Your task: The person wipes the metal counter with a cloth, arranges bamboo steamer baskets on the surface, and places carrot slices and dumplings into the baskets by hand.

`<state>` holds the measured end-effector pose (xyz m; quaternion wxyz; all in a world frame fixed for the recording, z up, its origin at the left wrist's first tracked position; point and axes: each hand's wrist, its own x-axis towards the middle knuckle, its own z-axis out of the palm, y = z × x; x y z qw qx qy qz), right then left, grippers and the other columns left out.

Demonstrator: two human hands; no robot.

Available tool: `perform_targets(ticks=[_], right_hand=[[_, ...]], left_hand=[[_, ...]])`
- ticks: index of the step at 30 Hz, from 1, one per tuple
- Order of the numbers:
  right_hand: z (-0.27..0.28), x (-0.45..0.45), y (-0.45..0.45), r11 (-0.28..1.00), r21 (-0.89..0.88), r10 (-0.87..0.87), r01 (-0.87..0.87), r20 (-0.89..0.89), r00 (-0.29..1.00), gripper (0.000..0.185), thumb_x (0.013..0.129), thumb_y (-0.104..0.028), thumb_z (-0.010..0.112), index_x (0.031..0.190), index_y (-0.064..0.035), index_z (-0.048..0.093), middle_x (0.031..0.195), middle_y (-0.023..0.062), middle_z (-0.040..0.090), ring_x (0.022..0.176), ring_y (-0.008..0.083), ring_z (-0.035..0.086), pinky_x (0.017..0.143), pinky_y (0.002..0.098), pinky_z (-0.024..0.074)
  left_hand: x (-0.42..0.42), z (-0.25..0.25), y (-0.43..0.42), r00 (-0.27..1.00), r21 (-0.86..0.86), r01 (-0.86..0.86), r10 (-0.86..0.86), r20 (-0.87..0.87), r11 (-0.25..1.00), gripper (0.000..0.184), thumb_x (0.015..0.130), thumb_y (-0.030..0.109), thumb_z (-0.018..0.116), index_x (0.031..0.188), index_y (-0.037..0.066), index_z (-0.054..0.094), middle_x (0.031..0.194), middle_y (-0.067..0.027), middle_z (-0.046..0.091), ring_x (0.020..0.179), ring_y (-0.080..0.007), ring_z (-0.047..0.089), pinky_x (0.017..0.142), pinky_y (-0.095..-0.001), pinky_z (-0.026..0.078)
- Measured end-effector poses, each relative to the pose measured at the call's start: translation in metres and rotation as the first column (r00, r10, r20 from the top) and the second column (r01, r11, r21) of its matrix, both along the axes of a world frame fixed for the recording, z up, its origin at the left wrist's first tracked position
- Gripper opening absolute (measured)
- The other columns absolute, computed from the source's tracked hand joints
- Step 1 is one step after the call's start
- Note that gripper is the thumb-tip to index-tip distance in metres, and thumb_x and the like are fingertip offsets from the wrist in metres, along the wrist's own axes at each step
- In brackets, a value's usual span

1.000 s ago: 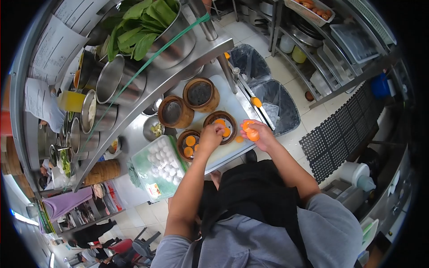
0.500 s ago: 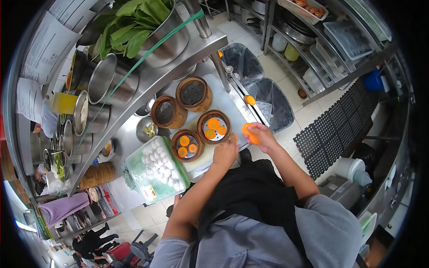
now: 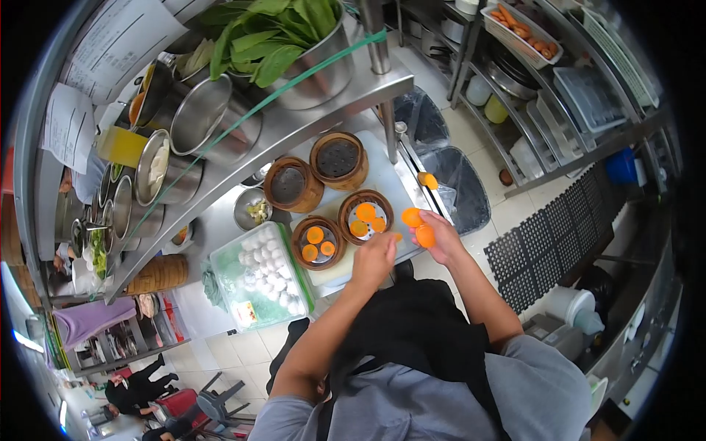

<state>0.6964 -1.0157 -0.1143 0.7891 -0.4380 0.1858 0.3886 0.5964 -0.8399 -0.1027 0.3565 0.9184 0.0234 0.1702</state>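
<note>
My left hand (image 3: 375,257) has its fingers pinched at an orange carrot slice (image 3: 398,237) by the near edge of the white cutting board (image 3: 401,195). In my right hand (image 3: 443,241), palm up, are several carrot slices (image 3: 424,235), fanned at the fingertips. Left of my hands, one round bamboo steamer (image 3: 340,235) holds three carrot slices on a perforated white liner. Its neighbour (image 3: 386,202) also holds three. Behind them stand two more steamers (image 3: 294,202) (image 3: 359,180) with dark interiors and no slices.
A lidded clear tub (image 3: 261,275) of white balls stands left of the board, a metal bowl (image 3: 254,209) behind it. An overhead steel shelf (image 3: 294,132) carries pots and leafy greens (image 3: 276,44). Lined bins (image 3: 460,191) stand beyond the board. People (image 3: 132,389) are in the distance.
My left hand has withdrawn from over the right-hand steamer to the slice at the board's near edge. That steamer's three slices are now uncovered. The camera view has shifted slightly.
</note>
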Motion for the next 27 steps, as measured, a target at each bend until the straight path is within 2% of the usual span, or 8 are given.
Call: perform_targets(ticks=[4,6,11,13,17,23,25,27], right_hand=[[0.012,0.010,0.016,0.999,0.037,0.033,-0.034,0.039,0.999,0.031,0.101,-0.027,0.061,0.123,-0.0064,0.058,0.114,0.0102,0.066,0.093,0.0220,0.067,0.074,0.0375,0.0570],[0.016,0.020,0.027,0.997,0.056,0.052,-0.055,0.051,0.997,0.029,0.102,-0.027,0.059,0.123,-0.0074,0.057,0.114,0.0100,0.066,0.092,0.0224,0.067,0.072,0.0374,0.0570],[0.027,0.029,0.046,0.992,0.100,0.072,-0.076,0.039,0.997,0.029,0.102,-0.025,0.059,0.122,-0.0042,0.059,0.112,0.0120,0.067,0.089,0.0216,0.068,0.071,0.0359,0.0577],[0.023,0.029,0.049,0.985,0.146,0.089,-0.095,0.047,0.995,0.027,0.101,-0.022,0.059,0.121,-0.0023,0.060,0.110,0.0131,0.068,0.088,0.0209,0.068,0.072,0.0355,0.0583],[0.028,0.024,0.047,0.980,0.192,0.049,-0.058,0.052,0.997,0.024,0.097,-0.013,0.062,0.119,-0.0027,0.060,0.109,0.0140,0.068,0.089,0.0219,0.069,0.073,0.0363,0.0588],[0.026,0.022,0.068,0.980,0.140,0.126,-0.140,0.102,0.987,0.030,0.095,-0.010,0.065,0.124,-0.0010,0.058,0.110,0.0129,0.068,0.092,0.0220,0.070,0.073,0.0350,0.0599],[0.031,0.023,0.082,0.977,0.124,0.151,-0.172,0.167,0.974,0.032,0.096,-0.013,0.067,0.124,-0.0009,0.058,0.110,0.0123,0.068,0.090,0.0205,0.071,0.071,0.0332,0.0600],[0.037,0.024,0.099,0.973,0.123,0.169,-0.194,0.191,0.967,0.031,0.096,-0.013,0.067,0.123,-0.0013,0.059,0.110,0.0121,0.068,0.090,0.0202,0.071,0.071,0.0324,0.0600]], left_hand=[[0.038,0.053,0.084,0.921,-0.246,-0.372,0.324,-0.214,0.895,0.019,0.096,0.019,0.064,0.101,0.003,0.072,0.076,-0.0156,0.070,0.066,-0.0270,0.070,0.063,-0.0362,0.053],[0.060,0.041,0.157,0.906,-0.289,-0.412,0.423,-0.027,0.864,0.017,0.095,0.017,0.065,0.099,0.002,0.073,0.078,-0.0142,0.072,0.064,-0.0238,0.069,0.063,-0.0352,0.053],[0.079,0.023,0.266,0.845,0.011,-0.491,0.480,-0.237,0.871,0.020,0.090,0.022,0.069,0.097,0.005,0.076,0.082,-0.0177,0.073,0.076,-0.0306,0.073,0.070,-0.0381,0.055],[0.086,0.015,0.276,0.884,0.124,-0.413,0.430,-0.184,0.902,0.021,0.091,0.024,0.070,0.094,0.005,0.077,0.065,-0.0040,0.067,0.051,-0.0122,0.062,0.052,-0.0297,0.050],[0.100,-0.001,0.287,0.852,0.105,-0.421,0.432,-0.294,0.901,0.024,0.090,0.028,0.071,0.094,0.004,0.077,0.067,-0.0053,0.069,0.052,-0.0142,0.065,0.054,-0.0309,0.052],[0.094,0.022,0.265,0.809,0.479,-0.410,0.552,-0.202,0.776,0.024,0.088,0.028,0.073,0.091,0.004,0.076,0.071,-0.0071,0.071,0.066,-0.0145,0.071,0.059,-0.0323,0.055],[0.090,0.043,0.246,0.868,0.284,-0.404,0.462,-0.182,0.870,0.024,0.089,0.029,0.076,0.095,0.006,0.076,0.077,-0.0053,0.072,0.069,-0.0129,0.070,0.061,-0.0299,0.055],[0.076,0.089,0.194,0.915,-0.304,-0.293,0.173,-0.364,0.906,0.026,0.091,0.029,0.073,0.099,0.004,0.074,0.077,-0.0065,0.071,0.070,-0.0147,0.067,0.064,-0.0323,0.053]])
